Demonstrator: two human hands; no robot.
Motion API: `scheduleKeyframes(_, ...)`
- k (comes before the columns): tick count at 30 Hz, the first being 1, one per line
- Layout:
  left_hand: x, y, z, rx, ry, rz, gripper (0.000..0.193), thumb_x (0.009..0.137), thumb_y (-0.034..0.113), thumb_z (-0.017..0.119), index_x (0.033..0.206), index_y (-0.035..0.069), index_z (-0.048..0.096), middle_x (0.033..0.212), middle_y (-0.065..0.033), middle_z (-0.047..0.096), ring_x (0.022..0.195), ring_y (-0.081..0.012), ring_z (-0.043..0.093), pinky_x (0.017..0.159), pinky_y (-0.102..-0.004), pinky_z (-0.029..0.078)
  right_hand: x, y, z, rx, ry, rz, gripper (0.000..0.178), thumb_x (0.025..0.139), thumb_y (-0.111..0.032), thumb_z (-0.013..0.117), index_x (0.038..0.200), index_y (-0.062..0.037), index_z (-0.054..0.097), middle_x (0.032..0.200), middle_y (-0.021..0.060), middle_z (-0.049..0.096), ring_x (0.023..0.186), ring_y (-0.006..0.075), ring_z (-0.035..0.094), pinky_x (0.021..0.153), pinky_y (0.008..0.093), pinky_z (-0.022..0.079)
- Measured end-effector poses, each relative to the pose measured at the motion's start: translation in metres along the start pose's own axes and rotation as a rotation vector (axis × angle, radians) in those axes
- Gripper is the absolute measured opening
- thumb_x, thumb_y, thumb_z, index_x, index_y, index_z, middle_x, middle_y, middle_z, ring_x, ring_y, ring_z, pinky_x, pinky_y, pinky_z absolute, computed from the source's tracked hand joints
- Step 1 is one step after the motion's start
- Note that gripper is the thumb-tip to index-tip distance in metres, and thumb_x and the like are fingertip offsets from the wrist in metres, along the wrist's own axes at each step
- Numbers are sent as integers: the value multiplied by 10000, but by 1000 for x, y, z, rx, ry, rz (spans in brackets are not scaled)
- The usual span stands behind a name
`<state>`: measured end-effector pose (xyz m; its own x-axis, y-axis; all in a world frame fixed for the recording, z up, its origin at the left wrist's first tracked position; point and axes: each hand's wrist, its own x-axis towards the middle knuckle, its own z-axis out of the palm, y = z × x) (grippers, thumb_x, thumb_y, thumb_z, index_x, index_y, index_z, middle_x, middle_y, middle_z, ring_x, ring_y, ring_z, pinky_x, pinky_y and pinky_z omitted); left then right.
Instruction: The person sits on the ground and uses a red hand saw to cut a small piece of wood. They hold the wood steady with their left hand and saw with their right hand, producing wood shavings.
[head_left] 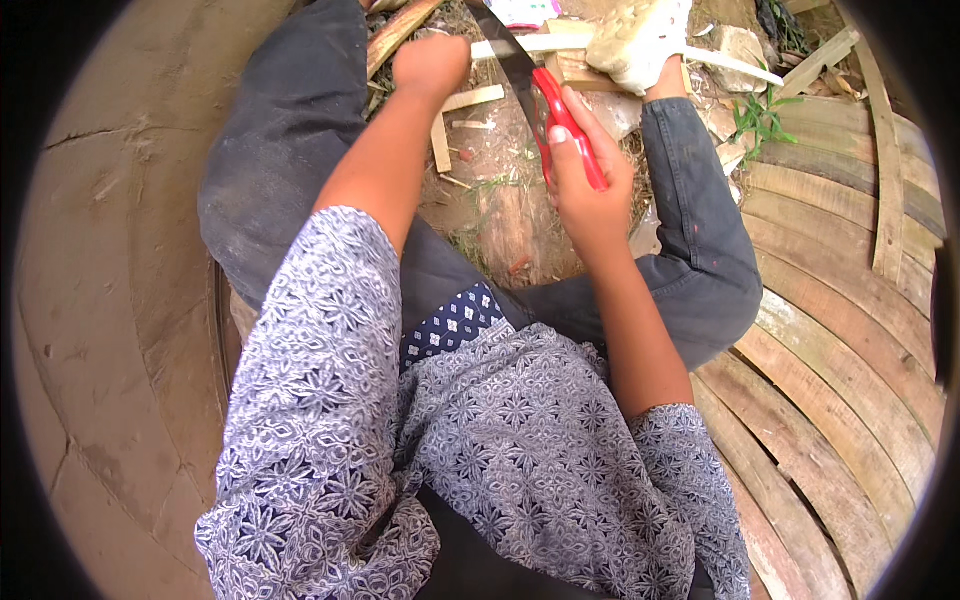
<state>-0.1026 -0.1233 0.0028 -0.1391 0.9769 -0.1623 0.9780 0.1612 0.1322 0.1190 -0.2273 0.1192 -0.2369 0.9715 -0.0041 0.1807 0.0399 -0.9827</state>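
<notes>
My right hand [598, 195] is wrapped round the red handle of a hand saw [518, 65]. The saw's dark blade points up and left toward the top edge and crosses a long pale wooden strip [548, 42]. Just left of the blade, my left hand [432, 68] is closed at the strip's end, its fingers mostly hidden by the back of the hand. A white shoe [632, 45] on my right foot rests over the strip farther right, and the strip comes out again beyond the ankle. I cannot tell whether the blade has cut into the wood.
Short wood offcuts [473, 97] and chips lie on the dirt between my legs. Wooden slats [840, 300] spread on the right, with a loose narrow board [887, 190] across them. A green plant [765, 122] grows beside the slats. Cracked concrete [120, 300] lies on the left.
</notes>
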Motion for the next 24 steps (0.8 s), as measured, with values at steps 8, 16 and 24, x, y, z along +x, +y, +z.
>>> scheduleKeyframes(8,3,-1,-15,-50,-85,24,286,865,286,646,1061,106,749,1093,-163,730,1013,-340,708,855,-479,570,-8,-6,0,-100,-8,-44,451,967,-82,619,1406,1,557,1217,170,680,992,118,639,845,260,517)
scheduleKeyframes(16,-1,-1,-38,-143,-116,3,297,861,247,641,1104,121,757,1133,-131,731,1011,-326,716,842,-480,582,-11,11,-6,-142,-29,-65,446,972,-91,613,1405,4,557,1260,190,664,1079,148,629,919,281,497)
scheduleKeyframes(24,4,-6,-48,-161,-174,-18,308,820,212,607,999,20,768,1074,-198,732,1017,-339,711,869,-437,559,-45,-41,-21,-294,-22,-59,441,993,-121,600,1399,39,543,1310,185,640,1158,169,608,995,283,449)
